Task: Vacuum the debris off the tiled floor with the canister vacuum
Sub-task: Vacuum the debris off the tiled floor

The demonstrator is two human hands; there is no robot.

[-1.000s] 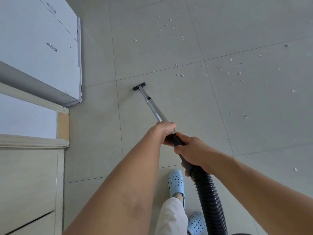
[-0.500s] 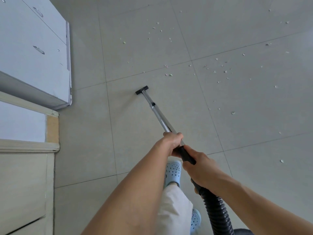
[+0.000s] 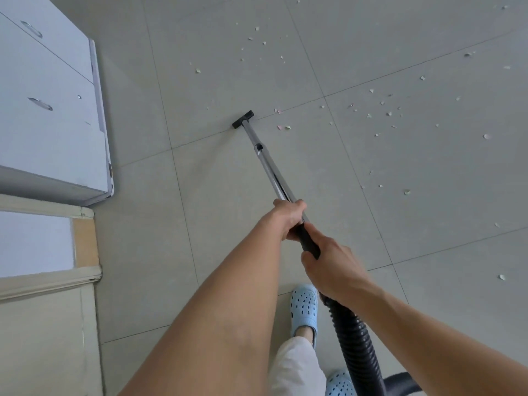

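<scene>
A chrome vacuum wand (image 3: 267, 164) slants across the pale tiled floor (image 3: 228, 210) to a small black nozzle (image 3: 243, 119) resting on a grout line. My left hand (image 3: 290, 214) grips the wand's lower end. Just behind it, my right hand (image 3: 328, 265) is closed around the black handle, from which a ribbed black hose (image 3: 355, 344) runs down to the canister's dark edge (image 3: 400, 385) at the bottom. Several small pale scraps of debris (image 3: 383, 112) lie scattered to the right of the nozzle and beyond it; two scraps (image 3: 283, 127) lie just right of it.
A white drawer cabinet (image 3: 54, 110) stands at the left, its corner close to the nozzle's side. A beige wooden frame (image 3: 85, 244) and panel sit below it. My feet in light blue clogs (image 3: 304, 307) stand under the hose.
The wand and nozzle have been pushed forward onto the grout line, closer to the scattered scraps. My view has shifted, and both hands keep their grip.
</scene>
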